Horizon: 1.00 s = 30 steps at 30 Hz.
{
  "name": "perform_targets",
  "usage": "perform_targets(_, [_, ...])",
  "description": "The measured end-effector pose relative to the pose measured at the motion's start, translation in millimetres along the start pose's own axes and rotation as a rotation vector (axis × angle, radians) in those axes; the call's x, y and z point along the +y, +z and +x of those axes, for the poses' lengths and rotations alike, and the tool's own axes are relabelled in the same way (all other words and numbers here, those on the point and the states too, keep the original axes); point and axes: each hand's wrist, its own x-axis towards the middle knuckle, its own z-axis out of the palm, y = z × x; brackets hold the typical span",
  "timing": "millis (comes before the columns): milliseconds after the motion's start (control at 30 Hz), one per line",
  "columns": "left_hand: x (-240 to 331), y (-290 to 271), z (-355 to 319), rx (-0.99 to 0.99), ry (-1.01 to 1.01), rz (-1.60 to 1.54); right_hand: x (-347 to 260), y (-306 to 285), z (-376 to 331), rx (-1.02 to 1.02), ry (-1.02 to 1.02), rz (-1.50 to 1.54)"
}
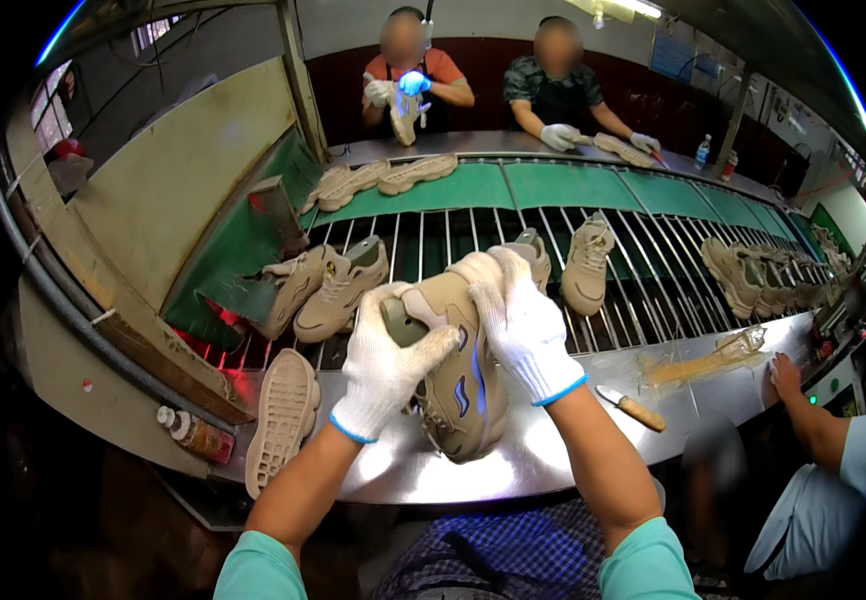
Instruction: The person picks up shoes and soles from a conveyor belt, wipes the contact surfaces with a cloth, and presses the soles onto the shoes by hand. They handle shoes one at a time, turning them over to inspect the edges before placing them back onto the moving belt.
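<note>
Between my two white-gloved hands is a beige sneaker [466,400] with purple-blue side accents, toe toward me, above the metal table edge. My left hand [385,355] grips it at the collar, thumb across the opening, where a grey-green last shows. My right hand [525,325] is wrapped over the heel end and far side; its fingertips are partly hidden. A loose beige sole [283,412] lies tread up beside my left forearm. To the right of my right wrist lies a wooden-handled knife [635,409].
Behind my hands runs a barred conveyor [653,270] carrying several beige shoes [588,262]. Beyond it, a green belt [553,187] holds loose soles [418,173]. A bottle [196,434] lies at left. Two gloved people work opposite; another person's arm [808,405] rests at right.
</note>
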Motion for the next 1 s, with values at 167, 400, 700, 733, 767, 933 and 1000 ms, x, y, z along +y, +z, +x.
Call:
perform_targets(167, [-9, -4, 11, -0.008, -0.075, -0.149, 11, 16, -45, -0.293, 0.302, 0.148])
perform_targets(400, [-14, -12, 5, -0.005, 0.039, -0.060, 22, -9, -51, -0.596, 0.493, 0.421])
perform_targets(700, [-20, -3, -1, 0.027, -0.120, -0.308, 8, 3, -81, -0.534, 0.445, 0.263])
perform_targets(733, [-25, -6, -1, 0.037, -0.086, -0.301, 5, 4, -82, -0.538, 0.428, 0.254])
perform_targets(767, [-28, -7, -1, 0.048, -0.066, -0.270, 2, 5, -85, -0.542, 0.411, 0.245])
perform_targets(933, [-42, -17, -3, 0.129, -0.066, -0.240, -6, -1, -130, -0.540, 0.413, 0.265])
perform_targets(1000, [-39, -16, -3, 0.120, -0.080, -0.259, -2, 1, -163, -0.492, 0.427, 0.263])
